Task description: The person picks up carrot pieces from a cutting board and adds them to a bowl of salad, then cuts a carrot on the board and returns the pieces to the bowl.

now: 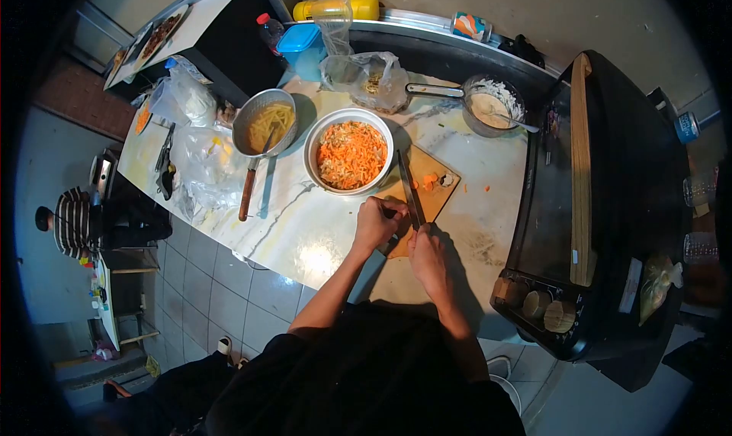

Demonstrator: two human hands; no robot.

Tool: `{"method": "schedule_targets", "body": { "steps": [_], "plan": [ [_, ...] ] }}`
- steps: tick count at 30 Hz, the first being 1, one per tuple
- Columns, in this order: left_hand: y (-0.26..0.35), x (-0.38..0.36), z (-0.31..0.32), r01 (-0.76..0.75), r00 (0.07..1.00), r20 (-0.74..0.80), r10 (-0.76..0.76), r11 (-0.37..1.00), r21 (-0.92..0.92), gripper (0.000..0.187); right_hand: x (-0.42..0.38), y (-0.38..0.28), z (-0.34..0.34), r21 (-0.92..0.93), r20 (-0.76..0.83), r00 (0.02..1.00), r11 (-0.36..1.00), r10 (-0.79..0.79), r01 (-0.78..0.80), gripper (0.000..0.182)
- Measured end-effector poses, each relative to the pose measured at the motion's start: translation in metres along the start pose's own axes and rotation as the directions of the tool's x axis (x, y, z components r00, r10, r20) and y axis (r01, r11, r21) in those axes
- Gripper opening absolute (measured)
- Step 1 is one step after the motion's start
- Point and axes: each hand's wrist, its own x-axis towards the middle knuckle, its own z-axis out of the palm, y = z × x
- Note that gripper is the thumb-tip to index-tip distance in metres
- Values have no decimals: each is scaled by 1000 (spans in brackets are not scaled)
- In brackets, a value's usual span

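On a marble tabletop, left to right: a pan of pale strips, a white bowl of shredded carrot, then a wooden board just beside the bowl. The left hand is clenched at the board's near edge, on what I cannot tell. The right hand grasps a knife, its blade lying across the board toward the bowl, carrot bits to its right.

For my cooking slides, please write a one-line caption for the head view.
Both hands, left hand and right hand, at a knife on a cutting board beside a white bowl of shredded carrot.
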Motion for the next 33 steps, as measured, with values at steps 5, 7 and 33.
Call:
{"method": "schedule_targets", "body": {
  "steps": [5, 7, 33],
  "plan": [
    [1, 1, -2, 81, 996, 45, -81, 997, 2, 15, 0, 0, 12, -76, -46, 998, 996, 36, -39, 31],
    [4, 0, -3, 39, 998, 41, -40, 999, 12, 15, 0, 2, 16, -151, -73, 997, 988, 13, -24, 32],
    [6, 5, -5, -11, 999, 49, 8, 999, 46, 20, 2, 6, 2, -60, -47, 997, 997, -55, 52, 29]
  ]
}}
